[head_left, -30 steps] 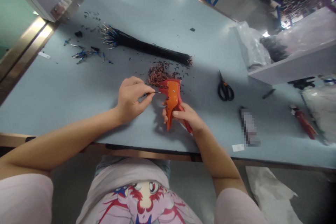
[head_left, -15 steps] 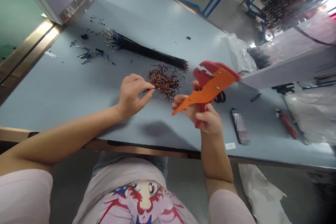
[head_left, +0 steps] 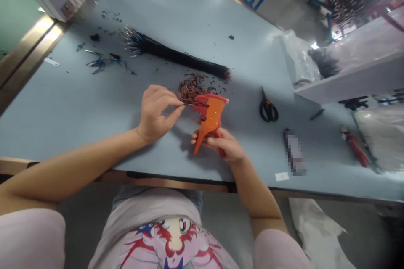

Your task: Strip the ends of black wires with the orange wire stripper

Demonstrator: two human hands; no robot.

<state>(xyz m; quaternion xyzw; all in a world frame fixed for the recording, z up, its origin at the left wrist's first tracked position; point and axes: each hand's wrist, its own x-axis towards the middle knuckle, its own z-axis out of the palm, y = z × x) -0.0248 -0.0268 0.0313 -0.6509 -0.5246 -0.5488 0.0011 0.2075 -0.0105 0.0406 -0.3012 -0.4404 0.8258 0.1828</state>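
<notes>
Between thumb and forefinger, my left hand [head_left: 159,113] pinches a thin black wire [head_left: 188,104]. The wire's tip points right, at the jaws of a red and orange wire stripper [head_left: 212,113]. My right hand [head_left: 222,145] is wrapped round the stripper's handles; whether the jaws touch the wire I cannot tell. Behind the tool lies a pile of copper and black wire scraps [head_left: 190,87]. Farther back, a long bundle of black wires [head_left: 176,56] stretches across the table, with metal and blue ends at its left.
Black-handled scissors [head_left: 268,109] lie to the right, near a blurred dark object [head_left: 294,151] and a white label [head_left: 282,176]. Several loose wire terminals [head_left: 101,62] lie at the left. A red-handled tool [head_left: 356,148] and plastic bags [head_left: 378,134] are at the far right.
My right hand has brought the wire stripper left and down, with its jaws now beside the wire tip. My left hand has stayed nearly in place. The scissors are now uncovered.
</notes>
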